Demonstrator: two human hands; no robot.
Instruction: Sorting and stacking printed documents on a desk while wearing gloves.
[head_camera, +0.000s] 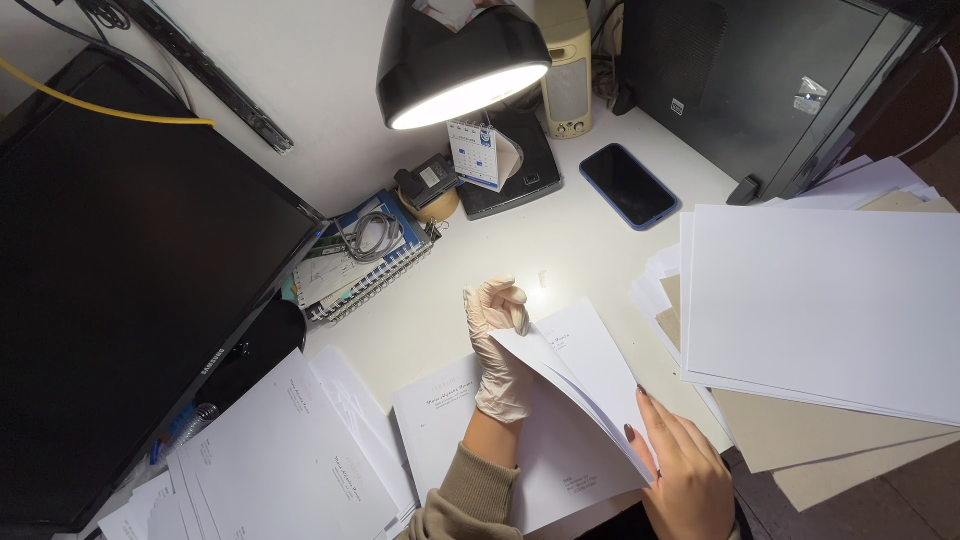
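My left hand (497, 345), in a pale disposable glove, pinches the upper corner of a folded white sheet (585, 375) raised off the desk. My bare right hand (685, 470) presses flat on the sheet's lower right edge, fingers spread along the fold. Under it lies a printed white sheet (450, 410) on the white desk (520, 250). The sheet hides part of my left palm.
A stack of blank white paper (820, 300) over brown card lies at right. More printed sheets (290, 450) lie at lower left. A dark monitor (130, 260), spiral notebook with cable (365, 255), lit desk lamp (460, 60), blue phone (628, 185), small calendar (473, 152) and speaker (567, 70) stand behind.
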